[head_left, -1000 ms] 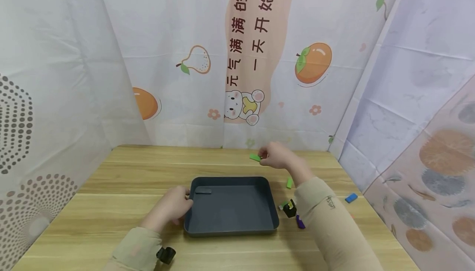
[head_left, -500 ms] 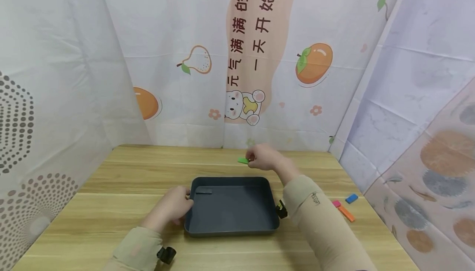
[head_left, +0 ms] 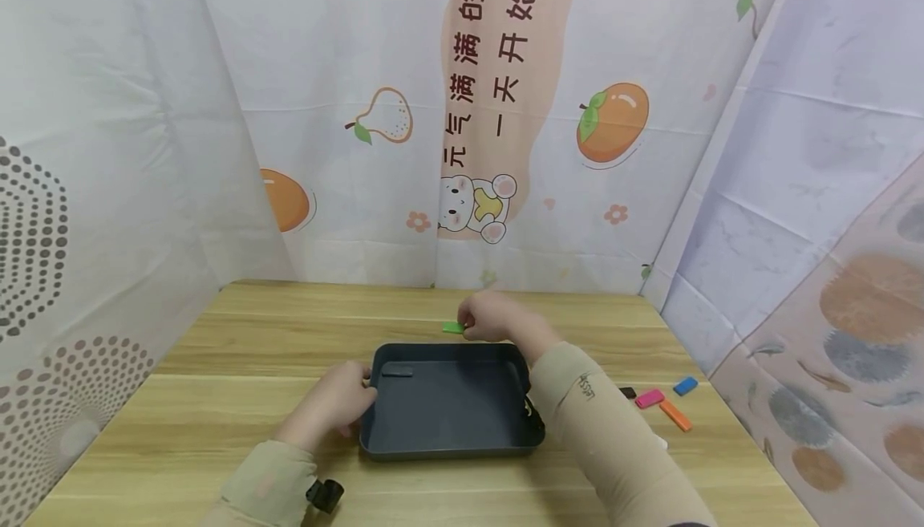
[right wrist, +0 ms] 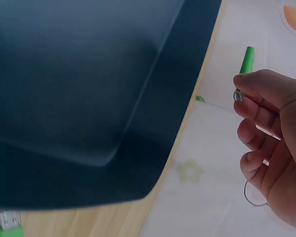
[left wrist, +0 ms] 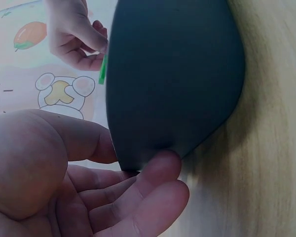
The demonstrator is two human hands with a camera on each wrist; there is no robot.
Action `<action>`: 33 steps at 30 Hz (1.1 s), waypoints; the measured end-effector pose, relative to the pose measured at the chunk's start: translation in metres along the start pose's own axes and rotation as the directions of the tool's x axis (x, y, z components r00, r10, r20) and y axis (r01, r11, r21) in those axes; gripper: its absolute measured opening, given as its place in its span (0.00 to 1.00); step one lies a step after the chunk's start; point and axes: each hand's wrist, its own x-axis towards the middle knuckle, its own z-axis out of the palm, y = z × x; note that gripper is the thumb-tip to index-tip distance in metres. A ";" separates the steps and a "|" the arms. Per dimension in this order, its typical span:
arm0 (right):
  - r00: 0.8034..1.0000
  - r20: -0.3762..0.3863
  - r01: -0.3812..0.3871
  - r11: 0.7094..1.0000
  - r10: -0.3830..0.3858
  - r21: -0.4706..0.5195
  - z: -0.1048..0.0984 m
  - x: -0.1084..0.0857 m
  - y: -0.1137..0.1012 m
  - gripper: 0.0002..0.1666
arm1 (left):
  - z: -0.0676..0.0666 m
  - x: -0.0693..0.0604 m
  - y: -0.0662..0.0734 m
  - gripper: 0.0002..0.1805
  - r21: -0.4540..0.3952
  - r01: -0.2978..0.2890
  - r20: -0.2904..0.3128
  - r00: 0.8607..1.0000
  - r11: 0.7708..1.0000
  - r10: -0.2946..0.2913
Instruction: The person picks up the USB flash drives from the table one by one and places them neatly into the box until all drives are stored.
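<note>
Above the far side of a dark grey tray [head_left: 451, 453], my right hand [head_left: 494, 316] pinches a green USB flash drive [head_left: 452, 327] between thumb and forefinger. The drive's metal plug end [right wrist: 238, 95] shows at the fingertips in the right wrist view. My left hand [head_left: 342, 395] grips the left rim of the tray, thumb over the wall [left wrist: 177, 74] and fingers under it. A small grey piece [head_left: 397, 370], like a flash drive, lies in the tray's far left corner.
Right of the tray lie blue [head_left: 686, 386], pink [head_left: 650, 399], orange [head_left: 675, 415] and black [head_left: 628, 392] pieces, partly behind my right forearm. A second green USB drive [right wrist: 9, 222] lies beside the tray. Printed cloth [head_left: 325, 254] hangs behind the wooden table [head_left: 289, 310].
My right hand has moved left and nearer the tray with the green USB drive. Its forearm now hides the green and purple pieces and uncovers the pink, orange and black ones. The left hand stays put.
</note>
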 end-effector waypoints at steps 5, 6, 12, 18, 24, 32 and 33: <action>1.000 0.024 0.020 1.000 -0.020 -0.005 0.008 0.008 -0.006 0.04 | 0.000 0.000 0.000 0.25 0.001 0.008 0.004 1.000 1.000 -0.008; 0.999 0.029 0.025 1.000 -0.025 -0.003 0.009 0.009 -0.007 0.04 | 0.000 0.000 0.000 0.25 -0.001 0.009 0.003 1.000 1.000 -0.009; 0.997 0.047 0.058 0.998 -0.057 -0.017 0.016 0.013 -0.014 0.06 | 0.000 -0.001 -0.001 0.25 -0.010 0.012 0.001 1.000 1.000 -0.012; 0.995 0.072 0.073 0.997 -0.071 -0.028 0.025 0.016 -0.019 0.08 | 0.001 -0.001 -0.001 0.25 0.001 0.007 0.000 1.000 1.000 -0.007; 0.993 0.090 0.084 0.996 -0.080 -0.038 0.032 0.016 -0.022 0.06 | 0.002 -0.001 0.000 0.25 -0.001 0.013 0.012 1.000 1.000 -0.013; 0.991 0.099 0.096 0.989 -0.085 -0.110 0.037 0.018 -0.029 0.04 | 0.000 -0.001 0.002 0.25 -0.004 0.024 0.005 1.000 1.000 -0.024; 0.991 0.100 0.100 0.988 -0.088 -0.121 0.038 0.018 -0.030 0.04 | 0.000 -0.001 0.002 0.25 -0.006 0.024 0.005 1.000 1.000 -0.024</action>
